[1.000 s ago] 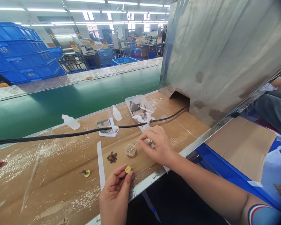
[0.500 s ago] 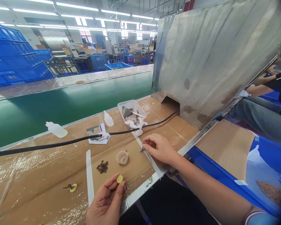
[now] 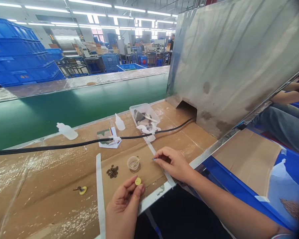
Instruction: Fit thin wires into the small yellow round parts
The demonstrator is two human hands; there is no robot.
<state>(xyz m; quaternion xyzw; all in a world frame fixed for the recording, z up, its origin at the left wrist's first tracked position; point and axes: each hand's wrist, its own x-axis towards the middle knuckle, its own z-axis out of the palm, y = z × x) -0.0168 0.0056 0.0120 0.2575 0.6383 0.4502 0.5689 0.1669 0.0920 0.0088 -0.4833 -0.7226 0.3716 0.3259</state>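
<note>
My left hand (image 3: 124,205) pinches a small yellow disc (image 3: 138,181) between thumb and fingers near the front edge of the cardboard-covered bench (image 3: 52,186). My right hand (image 3: 174,164) rests on the bench to the right, its fingers pinched on a tiny dark part (image 3: 153,158) with a bluish tip. Between the hands stands a small clear cup (image 3: 133,163) with a thin stick in it. Left of the cup lies a pile of small dark round parts (image 3: 112,171). Another yellow disc (image 3: 83,190) with a dark piece on it lies further left.
A black cable (image 3: 64,146) runs across the bench into a slot in a large metal housing (image 3: 234,63). Two white squeeze bottles (image 3: 67,131) (image 3: 120,122), a clear tray (image 3: 144,117) of camouflage pieces and a green conveyor belt (image 3: 64,106) lie beyond. Another person's legs (image 3: 286,122) show at right.
My right hand has drawn back from the cup toward the right and lower on the bench, still pinching the tiny part. My left hand keeps the yellow disc. The camera has shifted.
</note>
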